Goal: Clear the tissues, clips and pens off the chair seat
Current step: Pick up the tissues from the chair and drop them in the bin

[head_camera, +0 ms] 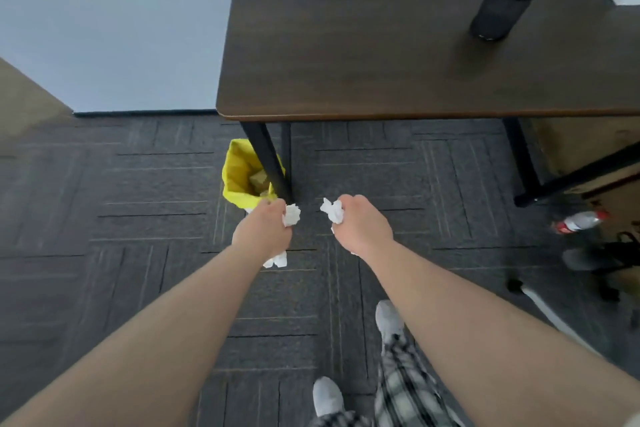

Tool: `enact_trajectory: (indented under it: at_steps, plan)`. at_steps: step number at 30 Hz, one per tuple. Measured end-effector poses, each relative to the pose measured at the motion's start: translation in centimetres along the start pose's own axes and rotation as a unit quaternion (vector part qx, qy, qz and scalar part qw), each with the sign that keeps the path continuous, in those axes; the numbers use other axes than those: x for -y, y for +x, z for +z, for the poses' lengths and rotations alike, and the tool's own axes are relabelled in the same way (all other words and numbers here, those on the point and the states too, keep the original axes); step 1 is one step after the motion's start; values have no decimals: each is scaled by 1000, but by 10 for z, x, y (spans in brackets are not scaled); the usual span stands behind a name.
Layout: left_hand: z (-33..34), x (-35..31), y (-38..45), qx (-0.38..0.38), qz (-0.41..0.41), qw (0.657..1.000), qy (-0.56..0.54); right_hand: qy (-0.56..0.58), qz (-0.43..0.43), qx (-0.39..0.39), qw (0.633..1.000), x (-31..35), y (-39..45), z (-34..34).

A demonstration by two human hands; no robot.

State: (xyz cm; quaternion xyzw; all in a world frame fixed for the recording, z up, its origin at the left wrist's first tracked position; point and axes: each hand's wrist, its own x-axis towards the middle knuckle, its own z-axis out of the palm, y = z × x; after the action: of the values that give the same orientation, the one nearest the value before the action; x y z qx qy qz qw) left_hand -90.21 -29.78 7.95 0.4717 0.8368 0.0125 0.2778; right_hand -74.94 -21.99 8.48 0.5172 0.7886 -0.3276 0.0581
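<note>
My left hand [264, 231] is closed on crumpled white tissue [292, 214], which sticks out above and below the fist. My right hand [362, 224] is closed on another crumpled white tissue [333, 211]. Both fists are held out over the dark carpet, side by side, a little apart. A bin with a yellow liner [239, 173] stands on the floor just beyond my left hand, beside a table leg. The chair seat, the clips and the pens are out of view.
A dark wooden table [381, 55] fills the upper right, with a black mesh pen cup [502, 3] on it. Its black leg [268, 163] stands next to the bin. A plastic bottle [578, 221] lies on the floor at right, near black chair-base parts [616, 256].
</note>
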Motion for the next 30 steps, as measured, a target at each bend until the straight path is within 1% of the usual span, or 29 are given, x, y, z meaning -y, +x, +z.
enact_trajectory:
  at_steps: [3, 6, 12, 15, 19, 25, 28, 30]
  plan:
    - [-13, 48, 9, -4, -30, 999, -15, -14, -24, 19, 999, 46, 19, 21]
    - [-22, 85, 29, 6, -47, 998, -33, -30, -34, 39, 998, 75, 49, 42]
    - [-39, 158, 95, 38, -85, 994, -51, -21, 2, 80, 997, 122, 139, 93]
    - [-43, 190, 131, 53, -101, 991, -62, -39, 10, 105, 994, 149, 173, 114]
    - [-42, 220, 174, 58, -122, 987, -92, -40, 22, 103, 994, 182, 219, 137]
    - [-22, 258, 234, 73, -110, 983, -124, -14, 86, 97, 991, 203, 270, 179]
    - [-9, 274, 269, 88, -107, 981, -137, -20, 116, 91, 989, 207, 298, 199]
    - [0, 283, 296, 103, -87, 982, -136, -20, 136, 84, 987, 205, 318, 212]
